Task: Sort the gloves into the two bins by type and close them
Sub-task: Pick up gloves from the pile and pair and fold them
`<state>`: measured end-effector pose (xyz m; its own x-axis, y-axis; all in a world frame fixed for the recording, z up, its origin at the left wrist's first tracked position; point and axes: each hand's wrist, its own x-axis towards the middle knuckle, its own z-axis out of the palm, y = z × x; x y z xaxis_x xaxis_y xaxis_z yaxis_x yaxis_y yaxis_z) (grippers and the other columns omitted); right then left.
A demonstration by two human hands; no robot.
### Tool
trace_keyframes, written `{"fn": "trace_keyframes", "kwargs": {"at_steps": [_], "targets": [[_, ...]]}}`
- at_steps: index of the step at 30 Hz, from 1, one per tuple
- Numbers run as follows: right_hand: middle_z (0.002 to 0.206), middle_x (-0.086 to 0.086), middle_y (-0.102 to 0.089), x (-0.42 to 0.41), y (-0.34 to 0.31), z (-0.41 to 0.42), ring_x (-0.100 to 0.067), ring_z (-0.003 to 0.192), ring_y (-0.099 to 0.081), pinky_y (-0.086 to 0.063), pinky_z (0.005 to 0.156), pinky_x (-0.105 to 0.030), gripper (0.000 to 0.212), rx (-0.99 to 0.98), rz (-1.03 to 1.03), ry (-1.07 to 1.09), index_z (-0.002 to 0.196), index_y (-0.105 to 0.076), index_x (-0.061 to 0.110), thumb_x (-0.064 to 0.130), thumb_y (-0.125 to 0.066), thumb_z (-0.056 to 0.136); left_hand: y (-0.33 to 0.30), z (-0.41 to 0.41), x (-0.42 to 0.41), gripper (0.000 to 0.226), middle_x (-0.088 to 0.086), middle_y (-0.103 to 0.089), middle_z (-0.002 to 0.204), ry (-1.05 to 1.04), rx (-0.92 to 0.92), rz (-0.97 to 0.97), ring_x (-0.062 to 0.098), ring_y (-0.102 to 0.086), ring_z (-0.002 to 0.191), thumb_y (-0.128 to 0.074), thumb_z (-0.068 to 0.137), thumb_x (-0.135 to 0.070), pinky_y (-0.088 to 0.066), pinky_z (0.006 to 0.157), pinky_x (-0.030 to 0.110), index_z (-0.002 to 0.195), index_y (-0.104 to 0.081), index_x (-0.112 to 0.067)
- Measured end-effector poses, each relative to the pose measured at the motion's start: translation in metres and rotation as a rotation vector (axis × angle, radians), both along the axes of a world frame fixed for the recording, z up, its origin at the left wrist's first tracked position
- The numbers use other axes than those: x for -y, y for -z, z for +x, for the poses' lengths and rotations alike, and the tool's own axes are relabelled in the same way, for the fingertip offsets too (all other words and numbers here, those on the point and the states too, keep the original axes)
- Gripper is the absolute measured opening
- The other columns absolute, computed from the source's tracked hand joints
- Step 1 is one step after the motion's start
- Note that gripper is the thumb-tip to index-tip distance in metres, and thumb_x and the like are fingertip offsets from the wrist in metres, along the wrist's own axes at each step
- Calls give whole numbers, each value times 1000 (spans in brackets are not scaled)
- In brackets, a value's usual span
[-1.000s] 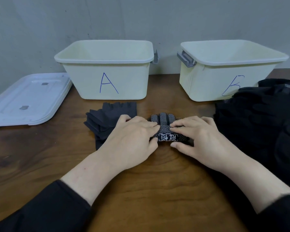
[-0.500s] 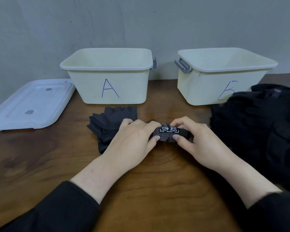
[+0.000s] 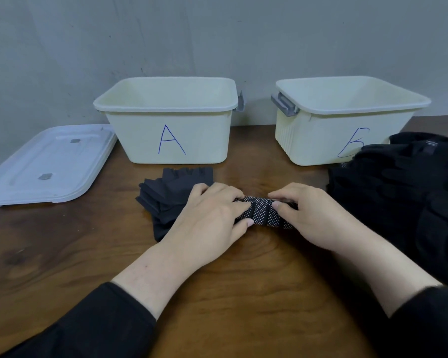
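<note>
A black glove with white dots (image 3: pixel 263 211) lies rolled up on the wooden table between my hands. My left hand (image 3: pixel 212 215) grips its left end and my right hand (image 3: pixel 305 215) grips its right end, fingers curled over the roll. A small stack of plain dark grey fingerless gloves (image 3: pixel 171 195) lies just left of my left hand. Behind stand two open cream bins, bin A (image 3: pixel 166 109) at centre and bin B (image 3: pixel 347 109) at right. A heap of black gloves (image 3: pixel 404 192) fills the right side, in front of bin B.
A white lid (image 3: pixel 44 166) lies flat on the table at the left, beside bin A. Grey latches hang on the facing sides of both bins. A grey wall stands close behind the bins. Bare wood (image 3: pixel 62 254) shows in front of the lid.
The dotted glove lay flat under my fingers a second ago; now both hands have rolled it into a tight bundle, its printed band turned out of sight.
</note>
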<state>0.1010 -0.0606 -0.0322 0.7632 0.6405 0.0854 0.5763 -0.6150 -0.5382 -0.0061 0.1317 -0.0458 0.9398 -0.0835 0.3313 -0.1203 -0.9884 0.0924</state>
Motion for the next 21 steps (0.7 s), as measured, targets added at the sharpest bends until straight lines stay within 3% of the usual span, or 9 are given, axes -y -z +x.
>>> {"fn": "trace_keyframes", "kwargs": {"at_steps": [4, 8, 12, 16, 21], "targets": [[110, 11, -73, -21, -36, 10, -8, 103, -66, -50, 98, -29, 28, -151, -231, -118, 121, -72, 24, 35, -66, 96, 3, -1, -4, 35, -13, -63, 125, 23, 4, 2, 13, -49, 119, -48, 98, -47, -32, 102, 41, 122, -68, -30], [112, 13, -69, -47, -54, 25, -9, 105, -63, -49, 100, -31, 38, -231, -445, -230, 126, -67, 27, 33, -73, 90, 4, -3, -7, 32, -15, -65, 121, 44, 39, -3, 12, -50, 117, -47, 100, -44, -31, 99, 39, 120, -68, -31], [93, 14, -71, -65, -56, 35, -11, 92, -66, -53, 84, -29, 23, -294, -578, -307, 106, -67, 31, 29, -77, 86, -9, -8, -20, 36, -14, -69, 114, 18, 216, -89, 11, -55, 111, -45, 99, -42, -31, 101, 35, 121, -69, -27], [98, 1, -77, -66, -52, 39, -19, 94, -71, -56, 89, -37, 20, -371, -524, -272, 102, -74, 21, 21, -79, 83, -21, -17, -64, 32, -3, -72, 107, -132, 502, -259, 21, -61, 103, -48, 97, -33, -40, 91, 36, 110, -73, -17], [83, 0, -74, -52, -57, 42, -12, 72, -66, -49, 61, -21, 12, -576, -261, -206, 98, -74, 11, 5, -71, 88, -17, -23, -127, 36, 5, -63, 125, -362, 558, -426, 26, -52, 120, -48, 98, -31, -36, 103, 37, 126, -64, -16]]}}
